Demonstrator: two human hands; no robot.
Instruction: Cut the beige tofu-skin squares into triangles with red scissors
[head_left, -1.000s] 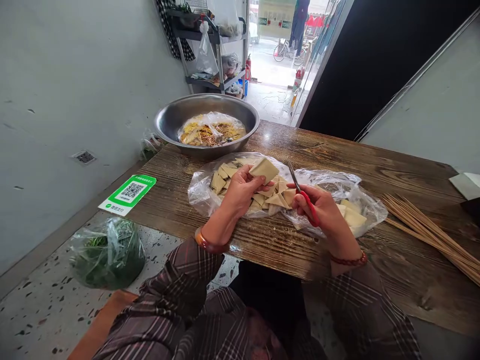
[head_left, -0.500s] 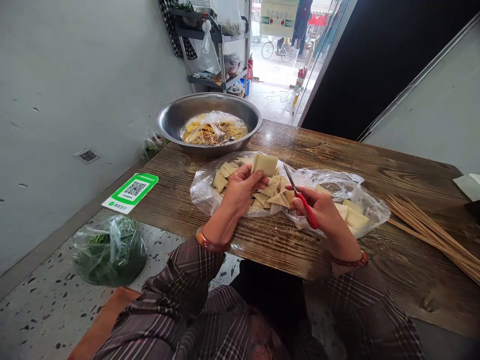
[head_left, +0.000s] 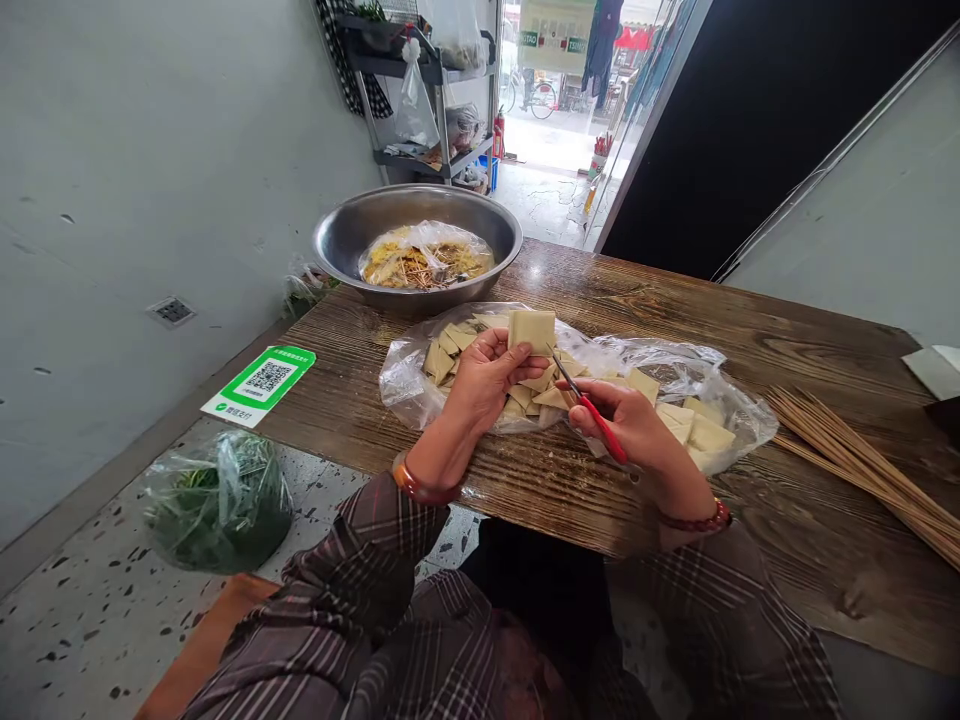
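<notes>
Between the thumb and fingers of my left hand (head_left: 487,378) is a pale square tofu sheet (head_left: 532,331), held upright. My right hand (head_left: 626,420) grips red-handled scissors (head_left: 600,425), whose blade tips reach the sheet's lower right edge. Whether the blades are parted is hard to make out. Beneath both hands lies a clear plastic bag (head_left: 405,385) spread on the wooden table, with many cut tofu triangles (head_left: 452,340) on it. More square tofu sheets (head_left: 709,434) lie in a second plastic bag (head_left: 757,425) to the right of my right hand.
A large steel basin (head_left: 337,235) holding bagged skewered food stands at the table's far left. Wooden skewers (head_left: 862,465) lie on the right. A green QR card (head_left: 259,385) rests at the left edge. Bagged greens (head_left: 219,505) sit below it.
My right hand has moved left, bringing the scissors from beside the tofu sheet to its lower right edge. My left hand still holds the sheet in nearly the same spot.
</notes>
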